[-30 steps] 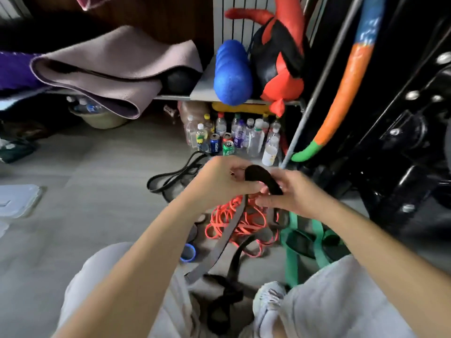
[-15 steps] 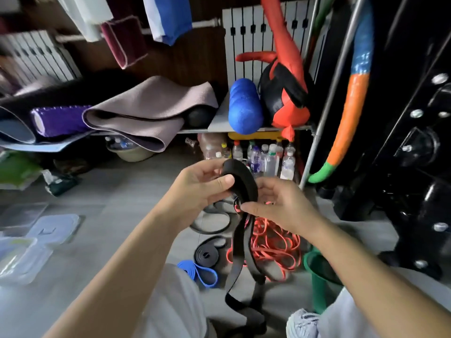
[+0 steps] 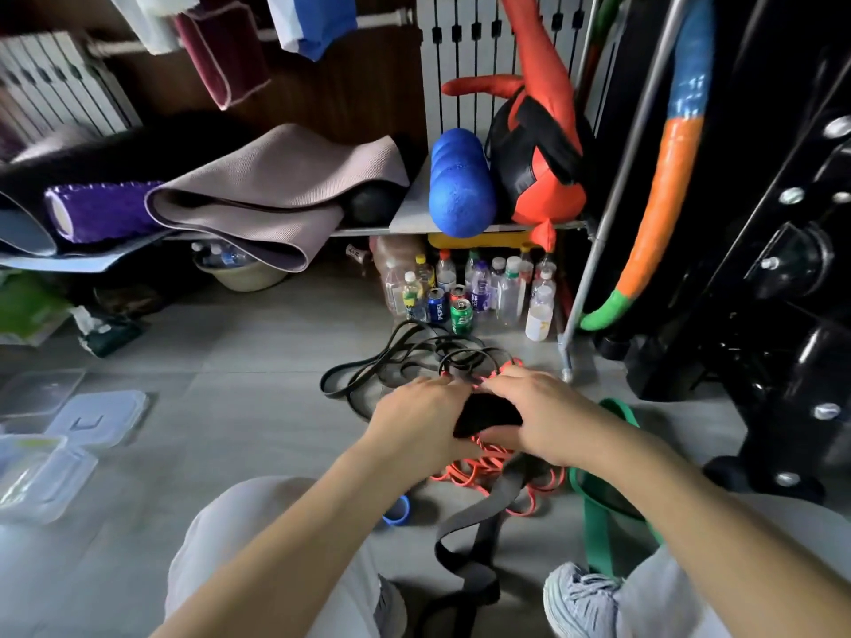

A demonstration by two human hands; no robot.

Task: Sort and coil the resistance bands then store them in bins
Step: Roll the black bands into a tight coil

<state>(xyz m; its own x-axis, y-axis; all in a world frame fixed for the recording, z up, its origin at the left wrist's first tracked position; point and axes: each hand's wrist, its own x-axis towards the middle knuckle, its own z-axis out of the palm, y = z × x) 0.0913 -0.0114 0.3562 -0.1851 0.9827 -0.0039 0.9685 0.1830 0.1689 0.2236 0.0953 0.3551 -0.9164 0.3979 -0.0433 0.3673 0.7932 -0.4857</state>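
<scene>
Left hand [image 3: 414, 423] and right hand [image 3: 550, 416] each hold the rolled part of the black band [image 3: 488, 413] in a curled grip, above the orange bands [image 3: 479, 474] on the floor [image 3: 253, 407] (its loose tail trails down to the floor). Clear bins [image 3: 41, 476] lie at far left.

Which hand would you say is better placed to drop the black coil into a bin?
Probably the left hand: it grips the coil, and the bins lie on its side; the right hand would cross over.
</scene>
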